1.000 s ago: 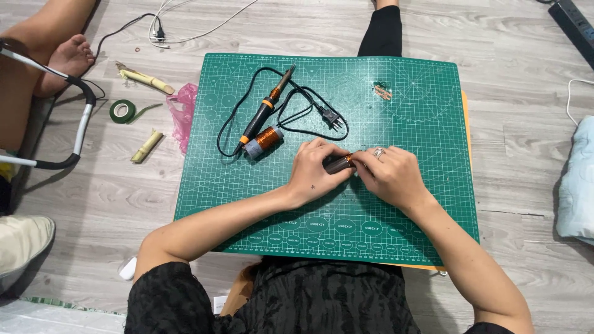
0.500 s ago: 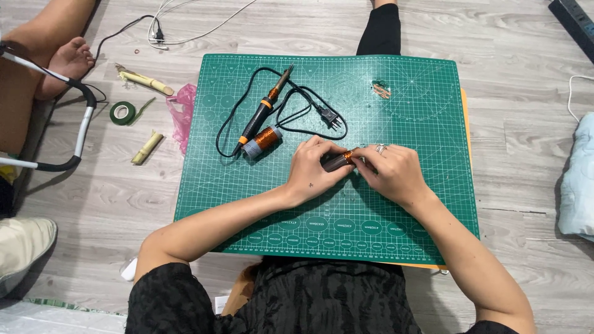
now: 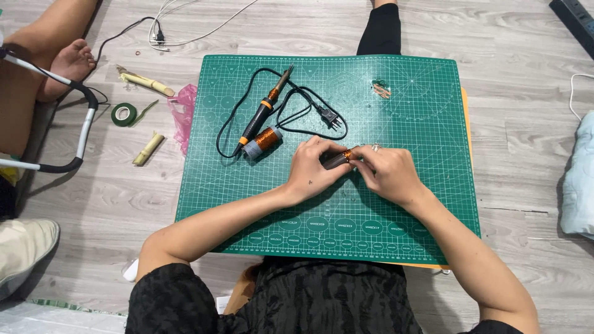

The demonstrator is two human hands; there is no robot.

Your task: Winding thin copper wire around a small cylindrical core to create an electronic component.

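Both hands meet over the middle of a green cutting mat (image 3: 408, 111). My left hand (image 3: 312, 170) and my right hand (image 3: 387, 173) pinch a small dark cylinder with copper winding (image 3: 341, 158) between their fingertips. Just left of my left hand lies a spool of copper wire (image 3: 263, 141). A soldering iron with an orange and black handle (image 3: 263, 111) lies beside the spool, its black cord and plug (image 3: 328, 119) looped on the mat.
Small copper scraps (image 3: 380, 89) lie at the mat's far side. On the wooden floor to the left are a green tape roll (image 3: 124, 114), pale stick pieces (image 3: 148, 148), a pink plastic bag (image 3: 184, 114), and another person's bare foot (image 3: 68, 65). A pale cloth (image 3: 578, 185) is on the right.
My hands have stayed in place over the small wound cylinder, with only slight finger movement. Nothing else has moved.
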